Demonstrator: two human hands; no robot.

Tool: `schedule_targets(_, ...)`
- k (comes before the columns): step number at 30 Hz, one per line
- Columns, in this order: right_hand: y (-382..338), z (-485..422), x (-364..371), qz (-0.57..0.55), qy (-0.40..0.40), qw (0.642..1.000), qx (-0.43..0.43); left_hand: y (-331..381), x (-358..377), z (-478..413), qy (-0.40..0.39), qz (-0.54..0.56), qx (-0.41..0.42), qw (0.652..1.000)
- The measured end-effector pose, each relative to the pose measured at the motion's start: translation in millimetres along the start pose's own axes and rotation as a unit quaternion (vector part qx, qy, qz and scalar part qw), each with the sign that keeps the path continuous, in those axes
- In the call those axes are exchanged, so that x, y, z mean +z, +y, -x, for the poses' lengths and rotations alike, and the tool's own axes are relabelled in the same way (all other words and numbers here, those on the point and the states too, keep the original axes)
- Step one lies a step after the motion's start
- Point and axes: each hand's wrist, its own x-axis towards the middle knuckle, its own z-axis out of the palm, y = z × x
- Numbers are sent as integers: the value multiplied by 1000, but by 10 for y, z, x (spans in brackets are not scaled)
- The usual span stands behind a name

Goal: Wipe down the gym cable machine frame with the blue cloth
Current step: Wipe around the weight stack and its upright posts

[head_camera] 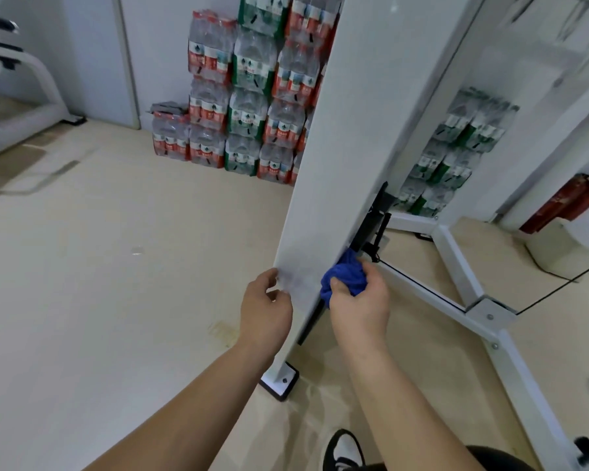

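The blue cloth [346, 273] is soft, light and bunched into a wad, so it should mould to corners if held in a full fist. The right hand [361, 304] grips it this way and presses it on the right edge of the frame upright [337, 147], just below a black bracket [371, 226]. At 9 o'clock from the cloth, the left hand [264, 311] curls its fingers round the upright's other edge. The upright looks stiff, smooth and fixed to the floor [116, 266]. At 11 o'clock, shrink-wrapped packs of water bottles [249, 107] are stacked, apparently full.
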Motion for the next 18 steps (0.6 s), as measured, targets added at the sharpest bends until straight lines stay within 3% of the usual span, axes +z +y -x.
schedule_targets(5, -565, -183, -197, 22, 27, 992, -125, 188, 28, -56, -1, -5, 44, 999)
schedule_targets(12, -177, -41, -129, 73, -27, 995, -56, 47, 139, -45, -21, -42, 78, 996)
schedule_targets(18, -670, -178, -269, 48, -11, 986, -157, 53, 147, 39, -11, -12, 55, 998)
